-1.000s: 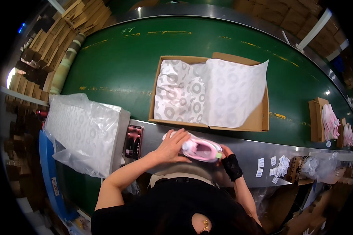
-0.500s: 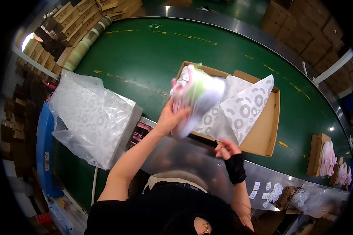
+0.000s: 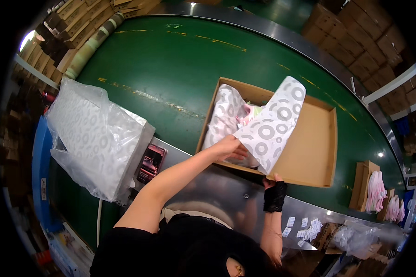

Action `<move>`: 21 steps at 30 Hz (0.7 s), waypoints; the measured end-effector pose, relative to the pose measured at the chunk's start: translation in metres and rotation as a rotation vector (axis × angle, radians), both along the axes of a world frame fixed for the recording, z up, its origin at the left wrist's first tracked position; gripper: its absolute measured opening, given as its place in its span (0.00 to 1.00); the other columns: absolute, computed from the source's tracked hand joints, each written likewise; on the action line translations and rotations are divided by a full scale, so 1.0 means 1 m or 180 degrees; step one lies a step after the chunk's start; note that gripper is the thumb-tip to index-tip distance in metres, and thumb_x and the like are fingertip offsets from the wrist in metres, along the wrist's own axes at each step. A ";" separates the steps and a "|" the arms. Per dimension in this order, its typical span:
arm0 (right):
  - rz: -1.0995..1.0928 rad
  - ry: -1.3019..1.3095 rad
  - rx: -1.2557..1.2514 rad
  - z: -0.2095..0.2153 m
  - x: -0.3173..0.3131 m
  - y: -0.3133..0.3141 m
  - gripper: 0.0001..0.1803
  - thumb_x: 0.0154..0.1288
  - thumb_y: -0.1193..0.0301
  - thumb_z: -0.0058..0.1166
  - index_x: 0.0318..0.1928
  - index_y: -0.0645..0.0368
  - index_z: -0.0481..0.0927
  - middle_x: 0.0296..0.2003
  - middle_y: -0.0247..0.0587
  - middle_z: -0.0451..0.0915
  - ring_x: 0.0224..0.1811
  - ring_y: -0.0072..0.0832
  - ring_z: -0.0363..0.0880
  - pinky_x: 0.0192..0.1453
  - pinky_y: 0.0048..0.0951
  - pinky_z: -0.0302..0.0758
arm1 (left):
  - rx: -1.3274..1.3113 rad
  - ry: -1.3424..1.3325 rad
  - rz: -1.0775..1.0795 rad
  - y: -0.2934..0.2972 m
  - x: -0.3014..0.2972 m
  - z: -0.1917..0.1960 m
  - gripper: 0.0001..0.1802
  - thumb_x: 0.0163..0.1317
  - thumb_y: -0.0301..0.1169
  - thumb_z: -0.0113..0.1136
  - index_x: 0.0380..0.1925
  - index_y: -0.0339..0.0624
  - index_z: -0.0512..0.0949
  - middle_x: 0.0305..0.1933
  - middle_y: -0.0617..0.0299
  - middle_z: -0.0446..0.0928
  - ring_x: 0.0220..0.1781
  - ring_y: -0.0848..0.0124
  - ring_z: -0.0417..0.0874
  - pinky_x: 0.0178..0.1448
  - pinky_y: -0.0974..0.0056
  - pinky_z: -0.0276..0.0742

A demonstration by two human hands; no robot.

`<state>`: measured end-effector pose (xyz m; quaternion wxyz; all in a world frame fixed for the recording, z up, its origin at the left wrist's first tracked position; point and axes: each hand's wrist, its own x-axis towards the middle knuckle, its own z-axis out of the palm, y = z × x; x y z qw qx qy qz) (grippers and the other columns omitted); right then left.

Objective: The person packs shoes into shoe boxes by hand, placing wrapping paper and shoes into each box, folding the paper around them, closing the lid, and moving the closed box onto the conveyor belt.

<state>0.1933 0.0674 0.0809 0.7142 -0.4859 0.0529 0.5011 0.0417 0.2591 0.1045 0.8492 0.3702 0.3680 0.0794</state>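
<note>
Plastic bag (image 3: pixel 94 138): clear, ring-printed, bulging at the worktop's (image 3: pixel 217 194) left edge.
Left hand (image 3: pixel 229 147): fingers pinching the tissue paper (image 3: pixel 270 127), white with grey rings, lifted over the cardboard box (image 3: pixel 309 147).
Right hand (image 3: pixel 273 187): black-gloved, gripping the box's near edge.
Box: on the green belt (image 3: pixel 171 69).

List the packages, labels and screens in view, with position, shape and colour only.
Open cardboard box: on the green belt, tan, shallow, rectangular.
Tissue paper: inside it, white with grey rings, left hand on it.
Plastic bag: far left, clear, ring-printed.
Small device: beside the bag, dark, reddish screen.
Paper labels: lower right, small, white.
</note>
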 end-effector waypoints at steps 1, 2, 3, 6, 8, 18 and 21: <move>0.0336 -0.1056 -0.0310 0.000 0.005 0.000 0.27 0.51 0.67 0.55 0.52 0.61 0.64 0.45 0.42 0.71 0.46 0.33 0.69 0.44 0.31 0.68 | 0.0267 -0.0109 0.0427 0.000 -0.013 0.004 0.19 0.62 0.38 0.44 0.48 0.37 0.67 0.41 0.53 0.74 0.39 0.63 0.78 0.38 0.64 0.76; 0.0673 -0.2120 -0.0603 0.002 0.008 0.002 0.28 0.50 0.68 0.55 0.53 0.61 0.64 0.47 0.43 0.70 0.49 0.33 0.68 0.47 0.33 0.67 | 0.0541 -0.0222 0.0860 -0.001 -0.026 0.015 0.19 0.63 0.38 0.43 0.47 0.35 0.67 0.39 0.52 0.75 0.37 0.63 0.79 0.37 0.65 0.76; 0.0689 -0.2129 -0.0600 0.004 0.007 0.005 0.28 0.50 0.68 0.55 0.53 0.61 0.64 0.47 0.43 0.70 0.49 0.33 0.68 0.47 0.33 0.67 | 0.0804 -0.0243 0.1588 -0.002 -0.039 0.014 0.18 0.63 0.38 0.42 0.42 0.34 0.69 0.34 0.53 0.75 0.32 0.66 0.78 0.35 0.66 0.76; 0.0978 -0.4951 -0.0425 0.009 -0.012 0.027 0.31 0.45 0.77 0.51 0.55 0.64 0.62 0.50 0.47 0.67 0.51 0.38 0.67 0.54 0.32 0.63 | 0.1830 0.0646 0.2552 0.014 -0.092 0.003 0.28 0.63 0.51 0.37 0.45 0.34 0.68 0.37 0.55 0.74 0.37 0.69 0.76 0.36 0.68 0.72; 0.1548 -0.6362 -0.1331 0.011 -0.029 0.041 0.38 0.38 0.82 0.47 0.57 0.53 0.61 0.57 0.48 0.57 0.56 0.46 0.58 0.59 0.39 0.57 | 0.1659 0.0944 0.2393 0.015 -0.100 -0.001 0.33 0.61 0.55 0.35 0.48 0.34 0.67 0.42 0.53 0.73 0.41 0.67 0.75 0.39 0.66 0.71; 0.1732 -0.6869 -0.1489 0.001 -0.039 0.041 0.43 0.36 0.86 0.45 0.59 0.39 0.60 0.62 0.47 0.50 0.57 0.54 0.53 0.60 0.46 0.55 | 0.3094 0.1663 0.1016 0.018 -0.081 -0.021 0.30 0.61 0.46 0.35 0.28 0.25 0.73 0.30 0.33 0.72 0.39 0.42 0.72 0.45 0.51 0.67; 0.1818 -0.6922 -0.1475 -0.001 -0.043 0.044 0.44 0.36 0.86 0.45 0.59 0.40 0.60 0.62 0.48 0.50 0.57 0.55 0.53 0.60 0.46 0.56 | 0.3297 0.1702 0.1498 0.010 -0.080 -0.045 0.26 0.61 0.43 0.38 0.24 0.26 0.72 0.30 0.33 0.71 0.36 0.41 0.72 0.43 0.49 0.67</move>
